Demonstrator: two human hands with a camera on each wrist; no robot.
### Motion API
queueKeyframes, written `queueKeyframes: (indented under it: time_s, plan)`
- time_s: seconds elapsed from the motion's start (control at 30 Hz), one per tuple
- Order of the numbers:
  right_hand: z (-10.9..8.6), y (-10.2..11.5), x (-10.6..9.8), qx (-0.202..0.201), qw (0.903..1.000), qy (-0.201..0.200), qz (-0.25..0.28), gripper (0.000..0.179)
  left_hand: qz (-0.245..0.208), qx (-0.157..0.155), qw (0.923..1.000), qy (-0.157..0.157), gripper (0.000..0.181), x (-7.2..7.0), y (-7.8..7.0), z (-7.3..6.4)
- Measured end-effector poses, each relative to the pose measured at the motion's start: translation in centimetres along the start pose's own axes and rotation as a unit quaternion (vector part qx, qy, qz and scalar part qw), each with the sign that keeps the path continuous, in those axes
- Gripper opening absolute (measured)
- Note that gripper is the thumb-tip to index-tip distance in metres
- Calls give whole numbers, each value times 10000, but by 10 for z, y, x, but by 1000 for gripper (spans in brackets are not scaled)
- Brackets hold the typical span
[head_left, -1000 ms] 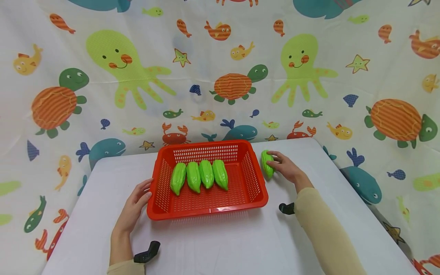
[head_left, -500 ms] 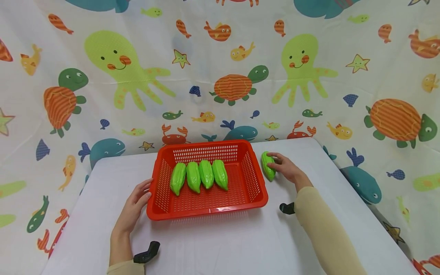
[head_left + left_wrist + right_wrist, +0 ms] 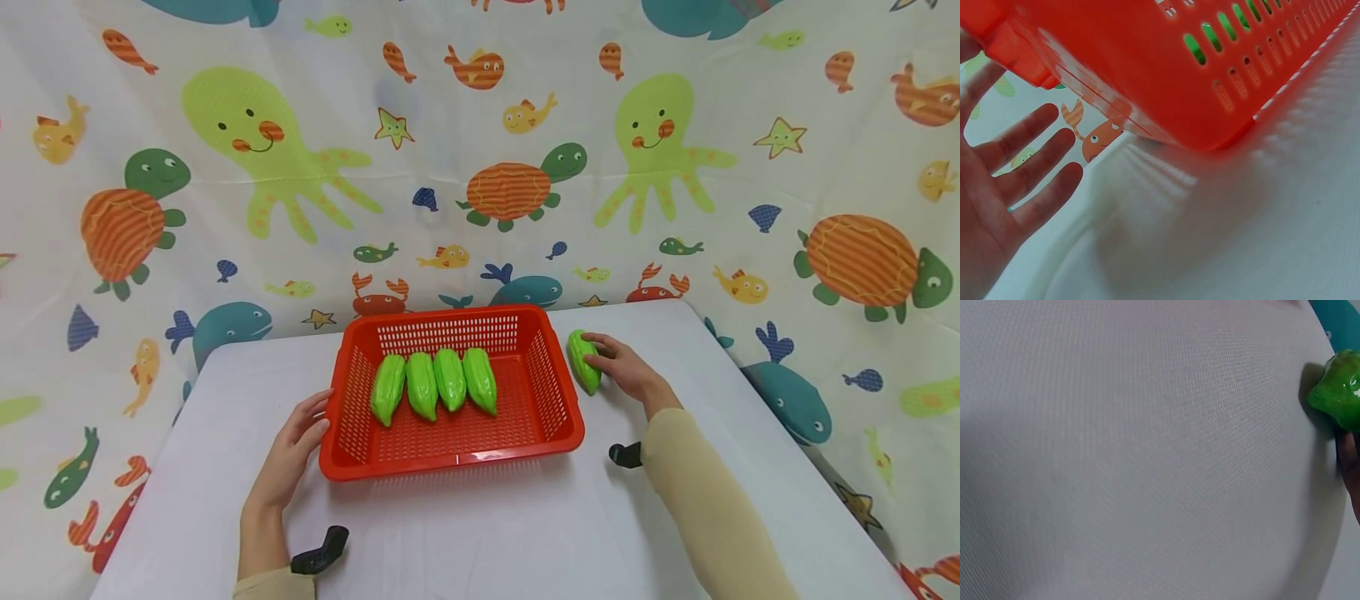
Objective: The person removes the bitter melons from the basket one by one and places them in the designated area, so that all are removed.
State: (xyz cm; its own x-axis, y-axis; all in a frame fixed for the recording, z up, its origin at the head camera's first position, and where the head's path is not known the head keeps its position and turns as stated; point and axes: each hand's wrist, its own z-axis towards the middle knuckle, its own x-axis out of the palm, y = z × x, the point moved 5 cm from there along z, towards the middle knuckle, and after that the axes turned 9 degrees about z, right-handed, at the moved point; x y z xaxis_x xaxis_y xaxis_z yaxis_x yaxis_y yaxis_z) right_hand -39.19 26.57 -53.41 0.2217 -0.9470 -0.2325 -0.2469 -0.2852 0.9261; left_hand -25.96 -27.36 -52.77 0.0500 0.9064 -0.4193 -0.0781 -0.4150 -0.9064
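A red perforated basket (image 3: 457,460) stands on the white table, with several glossy green ridged bitter melons (image 3: 450,381), apparently plastic, lying side by side in it. At the basket's left rim my left hand (image 3: 288,450) touches the edge; the left wrist view shows its fingers (image 3: 1038,165) spread and extended. To the right of the basket, my right hand (image 3: 626,371) holds another bitter melon (image 3: 581,362) between thumb and fingers, low at the table. Only that melon's tapered end and part of a finger show at the right edge of the right wrist view.
The white table (image 3: 480,533) reaches back to a hanging cloth (image 3: 420,100) printed with sea animals. A black strap piece (image 3: 321,550) juts from the left wrist, and another black piece (image 3: 625,455) from the right wrist.
The bitter melon at my right hand has shifted slightly and turned a little. Both hands and the basket stay nearly where they were.
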Motion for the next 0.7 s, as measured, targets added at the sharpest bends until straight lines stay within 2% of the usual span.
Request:
queueKeyframes:
  time_s: [0.5,0.7]
  plan:
    - [-2,1,1,11,9999,-1,109,61,-69,74,9999,6,53,1,-5,-2]
    - [-1,1,1,28,9995,-29,303,60,-40,74,10000,34,52,0,-5,-2]
